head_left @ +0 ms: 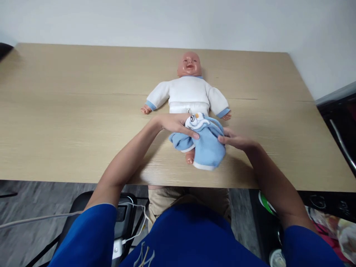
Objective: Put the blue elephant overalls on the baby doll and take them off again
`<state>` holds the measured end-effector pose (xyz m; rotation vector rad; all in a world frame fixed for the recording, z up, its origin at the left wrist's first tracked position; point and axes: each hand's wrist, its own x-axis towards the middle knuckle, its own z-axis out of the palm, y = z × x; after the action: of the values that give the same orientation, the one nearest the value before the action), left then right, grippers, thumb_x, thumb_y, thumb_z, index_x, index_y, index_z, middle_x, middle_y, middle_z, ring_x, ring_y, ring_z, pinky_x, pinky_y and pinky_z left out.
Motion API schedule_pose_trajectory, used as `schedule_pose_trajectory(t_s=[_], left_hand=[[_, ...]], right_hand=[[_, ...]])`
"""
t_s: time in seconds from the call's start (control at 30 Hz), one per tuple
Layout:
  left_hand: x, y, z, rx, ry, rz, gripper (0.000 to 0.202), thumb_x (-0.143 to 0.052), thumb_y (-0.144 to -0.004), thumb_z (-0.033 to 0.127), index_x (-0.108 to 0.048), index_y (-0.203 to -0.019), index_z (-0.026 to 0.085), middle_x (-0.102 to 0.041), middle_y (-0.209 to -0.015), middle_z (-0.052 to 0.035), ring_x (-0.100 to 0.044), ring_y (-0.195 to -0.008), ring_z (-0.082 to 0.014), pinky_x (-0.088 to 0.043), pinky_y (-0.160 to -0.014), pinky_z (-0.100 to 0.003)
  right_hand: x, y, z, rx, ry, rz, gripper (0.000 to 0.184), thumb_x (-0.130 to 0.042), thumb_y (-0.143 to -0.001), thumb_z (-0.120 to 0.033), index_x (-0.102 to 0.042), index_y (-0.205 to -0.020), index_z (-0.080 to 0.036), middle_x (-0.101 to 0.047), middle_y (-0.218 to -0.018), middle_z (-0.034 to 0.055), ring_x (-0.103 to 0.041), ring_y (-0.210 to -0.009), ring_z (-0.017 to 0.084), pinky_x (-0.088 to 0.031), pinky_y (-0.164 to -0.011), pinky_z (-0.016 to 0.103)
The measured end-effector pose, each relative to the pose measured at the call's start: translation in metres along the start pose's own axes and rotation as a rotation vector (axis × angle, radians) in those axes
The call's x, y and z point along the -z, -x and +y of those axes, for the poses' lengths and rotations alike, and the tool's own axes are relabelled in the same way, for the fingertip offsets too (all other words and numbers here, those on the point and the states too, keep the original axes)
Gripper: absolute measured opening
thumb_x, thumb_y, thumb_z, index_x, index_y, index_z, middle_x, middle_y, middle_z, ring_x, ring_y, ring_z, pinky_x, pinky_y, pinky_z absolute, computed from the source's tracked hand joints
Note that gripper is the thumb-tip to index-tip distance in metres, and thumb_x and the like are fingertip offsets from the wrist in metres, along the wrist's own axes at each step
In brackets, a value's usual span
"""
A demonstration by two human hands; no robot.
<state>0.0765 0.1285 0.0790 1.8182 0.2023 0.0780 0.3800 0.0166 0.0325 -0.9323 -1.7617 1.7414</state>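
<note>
A baby doll (189, 89) in a white top with blue cuffs lies on its back on the wooden table (69, 122), head towards the wall. Light blue trousers (207, 142) with a white cartoon patch are bunched around its legs; one bare foot sticks out below them. My left hand (175, 124) grips the trousers' waist at the doll's hip, fingers curled over the cloth. My right hand (235, 140) pinches the cloth on the other side.
A black chair with a white cable (130, 222) stands below the table's near edge at the left. Dark furniture (339, 122) lines the right side, with bags on the floor at the lower right.
</note>
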Motion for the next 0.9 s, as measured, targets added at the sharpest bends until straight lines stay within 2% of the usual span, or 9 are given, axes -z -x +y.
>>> schedule_pose_trajectory(t_s=[0.07,0.13,0.3,0.37,0.47,0.63,0.73,0.8,0.9], left_hand=[[0.000,0.000,-0.003,0.000,0.010,0.034,0.043,-0.104,-0.088,0.064,-0.091,-0.097,0.023,-0.088,-0.094,-0.0057,-0.082,-0.094,-0.0281,-0.073,-0.093,-0.038],[0.000,0.000,-0.003,0.011,0.034,0.003,0.045,-0.107,-0.084,0.063,-0.090,-0.095,0.023,-0.087,-0.091,-0.0048,-0.080,-0.088,-0.0267,-0.072,-0.086,-0.037],[0.000,0.000,-0.002,0.035,0.094,-0.110,0.060,-0.121,-0.058,0.062,-0.091,-0.092,0.023,-0.089,-0.090,-0.0044,-0.080,-0.083,-0.0268,-0.073,-0.078,-0.037],[0.000,0.001,-0.002,0.047,0.077,-0.106,0.060,-0.121,-0.058,0.061,-0.094,-0.097,0.023,-0.092,-0.098,-0.0068,-0.083,-0.087,-0.0284,-0.075,-0.081,-0.038],[0.000,0.002,-0.003,0.048,0.040,-0.078,0.053,-0.118,-0.066,0.060,-0.093,-0.094,0.022,-0.092,-0.097,-0.0078,-0.085,-0.091,-0.0303,-0.076,-0.090,-0.042],[-0.001,0.004,-0.002,0.016,0.063,0.020,0.048,-0.112,-0.076,0.063,-0.090,-0.091,0.023,-0.088,-0.091,-0.0062,-0.084,-0.093,-0.0310,-0.077,-0.097,-0.046],[0.000,0.004,-0.002,0.029,0.087,-0.003,0.047,-0.110,-0.076,0.062,-0.091,-0.093,0.023,-0.088,-0.094,-0.0071,-0.084,-0.091,-0.0299,-0.076,-0.094,-0.044],[0.002,0.005,-0.005,0.041,0.082,-0.025,0.047,-0.111,-0.075,0.062,-0.091,-0.094,0.024,-0.088,-0.094,-0.0066,-0.083,-0.090,-0.0290,-0.075,-0.091,-0.041],[0.003,0.006,-0.010,0.050,0.070,0.008,0.052,-0.108,-0.074,0.066,-0.089,-0.096,0.024,-0.086,-0.092,-0.0056,-0.082,-0.090,-0.0286,-0.075,-0.088,-0.039]], right_hand=[[0.002,0.001,-0.003,-0.013,0.023,-0.187,0.058,-0.097,-0.099,-0.078,-0.088,-0.114,-0.022,-0.082,-0.098,0.0029,-0.073,-0.085,0.022,-0.065,-0.075,0.032],[0.000,0.001,-0.002,-0.018,-0.007,-0.200,0.054,-0.101,-0.097,-0.072,-0.088,-0.114,-0.022,-0.083,-0.098,0.0026,-0.074,-0.087,0.022,-0.066,-0.078,0.032],[-0.019,-0.001,0.015,0.010,-0.258,0.196,0.060,-0.106,-0.089,-0.075,-0.085,-0.117,-0.027,-0.081,-0.100,0.0029,-0.075,-0.090,0.023,-0.070,-0.085,0.036],[-0.025,-0.003,0.021,-0.055,-0.378,0.298,0.060,-0.108,-0.088,-0.073,-0.083,-0.119,-0.028,-0.082,-0.104,0.0030,-0.075,-0.094,0.024,-0.069,-0.087,0.037],[-0.029,-0.006,0.023,-0.136,-0.460,0.344,0.059,-0.107,-0.091,-0.069,-0.081,-0.126,-0.029,-0.082,-0.109,0.0020,-0.075,-0.097,0.022,-0.068,-0.088,0.033],[-0.025,-0.004,0.014,-0.088,-0.325,0.140,0.055,-0.094,-0.104,-0.074,-0.081,-0.122,-0.024,-0.080,-0.102,0.0031,-0.069,-0.087,0.020,-0.064,-0.078,0.031],[-0.020,-0.003,0.006,0.032,-0.205,-0.134,0.058,-0.098,-0.099,-0.075,-0.086,-0.120,-0.022,-0.086,-0.108,0.0082,-0.079,-0.096,0.025,-0.069,-0.087,0.036],[-0.019,-0.004,0.002,0.108,-0.191,-0.264,0.065,-0.103,-0.093,-0.070,-0.087,-0.134,-0.022,-0.089,-0.114,0.0102,-0.084,-0.104,0.029,-0.071,-0.095,0.041],[-0.024,-0.005,0.001,0.122,-0.243,-0.117,0.077,-0.102,-0.093,-0.068,-0.082,-0.154,-0.024,-0.090,-0.122,0.0121,-0.084,-0.111,0.031,-0.071,-0.103,0.045]])
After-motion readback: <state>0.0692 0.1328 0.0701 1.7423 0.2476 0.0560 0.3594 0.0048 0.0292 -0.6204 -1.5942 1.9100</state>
